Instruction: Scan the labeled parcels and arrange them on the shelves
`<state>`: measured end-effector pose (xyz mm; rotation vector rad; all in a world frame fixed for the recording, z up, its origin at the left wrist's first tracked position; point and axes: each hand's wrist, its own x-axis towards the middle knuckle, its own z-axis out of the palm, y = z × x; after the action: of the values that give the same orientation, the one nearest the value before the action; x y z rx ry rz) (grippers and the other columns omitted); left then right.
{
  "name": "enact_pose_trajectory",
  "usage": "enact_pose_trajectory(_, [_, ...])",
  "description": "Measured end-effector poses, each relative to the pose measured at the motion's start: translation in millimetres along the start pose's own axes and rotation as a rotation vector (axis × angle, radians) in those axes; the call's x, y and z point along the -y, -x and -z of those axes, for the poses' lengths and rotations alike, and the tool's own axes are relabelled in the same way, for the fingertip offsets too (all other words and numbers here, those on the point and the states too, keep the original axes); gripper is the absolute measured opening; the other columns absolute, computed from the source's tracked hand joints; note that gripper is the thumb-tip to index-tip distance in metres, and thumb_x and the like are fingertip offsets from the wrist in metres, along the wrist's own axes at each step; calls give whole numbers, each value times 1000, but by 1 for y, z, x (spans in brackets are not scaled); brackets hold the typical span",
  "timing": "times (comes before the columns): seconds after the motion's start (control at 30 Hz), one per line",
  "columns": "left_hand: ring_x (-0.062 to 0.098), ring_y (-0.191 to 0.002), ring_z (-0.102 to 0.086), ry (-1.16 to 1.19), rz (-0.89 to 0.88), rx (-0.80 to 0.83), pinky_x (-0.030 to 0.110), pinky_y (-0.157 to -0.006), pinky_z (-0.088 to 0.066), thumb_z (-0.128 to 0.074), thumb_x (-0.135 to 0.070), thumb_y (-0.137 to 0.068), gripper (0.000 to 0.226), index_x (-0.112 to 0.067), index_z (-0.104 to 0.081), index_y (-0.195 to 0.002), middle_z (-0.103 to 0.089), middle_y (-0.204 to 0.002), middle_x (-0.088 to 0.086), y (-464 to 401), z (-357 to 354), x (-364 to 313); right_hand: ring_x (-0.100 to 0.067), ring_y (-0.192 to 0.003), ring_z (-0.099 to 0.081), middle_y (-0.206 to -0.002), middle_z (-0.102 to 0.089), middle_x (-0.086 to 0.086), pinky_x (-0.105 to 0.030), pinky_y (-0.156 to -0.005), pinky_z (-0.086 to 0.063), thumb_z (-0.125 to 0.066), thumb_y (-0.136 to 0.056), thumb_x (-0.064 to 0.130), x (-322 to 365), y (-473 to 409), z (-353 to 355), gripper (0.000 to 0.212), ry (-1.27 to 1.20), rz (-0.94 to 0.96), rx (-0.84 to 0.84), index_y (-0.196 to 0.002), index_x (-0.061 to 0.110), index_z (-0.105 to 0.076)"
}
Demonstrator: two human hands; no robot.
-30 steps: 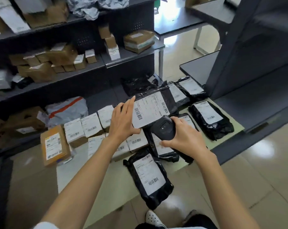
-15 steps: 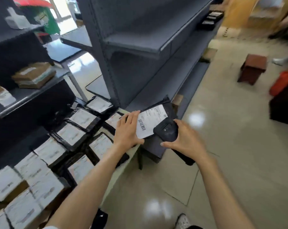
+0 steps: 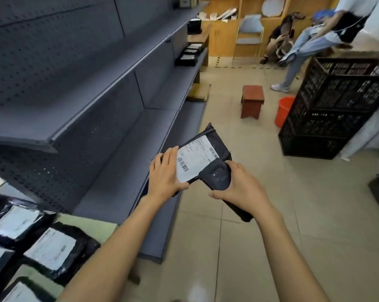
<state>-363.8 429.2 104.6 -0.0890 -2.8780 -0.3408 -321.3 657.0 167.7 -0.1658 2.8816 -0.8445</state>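
Note:
My left hand (image 3: 165, 175) grips a black plastic parcel (image 3: 202, 153) with a white barcode label facing up, held over the front edge of the bottom shelf. My right hand (image 3: 238, 188) holds a dark handheld scanner (image 3: 216, 177), its head touching the lower right corner of the label. A grey metal shelving unit (image 3: 110, 68) runs along the left; its near boards are bare, and a few dark parcels (image 3: 189, 53) lie on a far board. More black labelled parcels (image 3: 51, 245) lie on a low green surface at the lower left.
A small red-brown stool (image 3: 252, 101) stands on the tiled floor ahead. Stacked black plastic crates (image 3: 336, 105) and an orange bucket (image 3: 284, 110) are to the right. Two people (image 3: 310, 40) are at the far end near a chair and wooden cabinets.
My view has swung right, from the parcel pile and the stocked shelves to the bare shelving aisle. Both hands kept hold of the parcel and the scanner and moved along with it.

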Motion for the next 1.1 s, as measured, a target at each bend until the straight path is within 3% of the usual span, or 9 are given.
enact_pose_trajectory(0.37, [29, -124, -37, 38, -110, -68, 44, -104, -35, -77, -58, -53, 116, -18, -25, -149, -38, -146, 1, -277, -55, -14, -20, -109, -59, -124, -54, 8, -43, -90, -51, -81, -59, 61, -45, -244, 73, 88, -47, -45, -94, -133, 29, -46])
enact_pose_trajectory(0.53, [27, -122, -37, 86, -163, -39, 44, -102, -36, -74, -57, -54, 114, -19, -24, -149, -37, -146, 0, -431, -86, -23, -19, -104, -59, -117, -56, 9, -45, -89, -51, -70, -47, 71, -66, -380, 121, 91, -96, -115, -164, -126, 32, -48])
enact_pose_trajectory(0.73, [25, -122, -37, 121, -260, 19, 41, -102, -36, -75, -55, -55, 111, -21, -24, -147, -37, -144, -1, -570, -140, -52, -16, -102, -59, -117, -55, 14, -34, -75, -40, -79, -64, 60, -113, -498, 153, 71, -89, -224, -181, -123, 36, -47])
enact_pose_trajectory(1.0, [27, -119, -39, 49, -253, 68, 41, -101, -34, -78, -54, -51, 110, -20, -29, -144, -39, -138, -3, -756, -222, -61, -15, -95, -62, -109, -61, 13, -43, -83, -54, -72, -49, 69, -186, -701, 173, 80, -152, -213, -124, -118, 36, -50])
enact_pose_trajectory(1.1, [28, -125, -35, 34, -197, 76, 42, -104, -33, -77, -55, -53, 115, -20, -24, -148, -35, -146, -1, -841, -241, -64, -15, -95, -61, -107, -60, 13, -45, -83, -54, -73, -47, 69, -203, -799, 197, 79, -171, -147, -120, -116, 37, -50])
